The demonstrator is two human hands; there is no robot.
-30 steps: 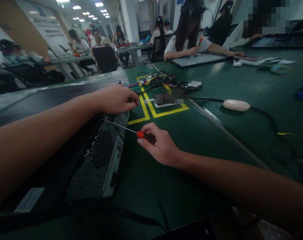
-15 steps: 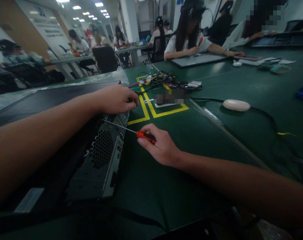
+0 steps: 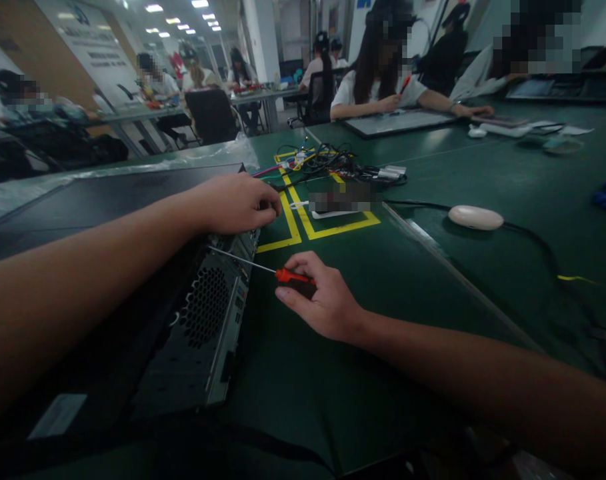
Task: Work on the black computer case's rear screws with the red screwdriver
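A black desktop computer case [image 3: 107, 200] lies on the left of the table, its metal back panel with a honeycomb vent [image 3: 206, 308] facing right. My right hand [image 3: 327, 293] is closed around the red and black handle of a screwdriver [image 3: 289, 275]. The thin shaft runs left, and its tip meets the upper edge of the back panel. Across the top of the case lies my left forearm. My left hand [image 3: 240, 202] rests at the rear top edge, fingers curled in toward the thumb; whatever may be between them is hidden.
Tangled cables [image 3: 333, 160] lie beyond the case, beside yellow tape marks [image 3: 340, 230] and a partly blurred item. A white oval piece [image 3: 475, 217] sits on a black cord to the right. Across the table, a person [image 3: 377, 87] works at a flat panel [image 3: 397, 122].
My right hand's grip on the screwdriver handle has shifted slightly, and the handle looks turned. The tip stays at the panel edge. My left hand stays on the case; the whole view has shifted a little.
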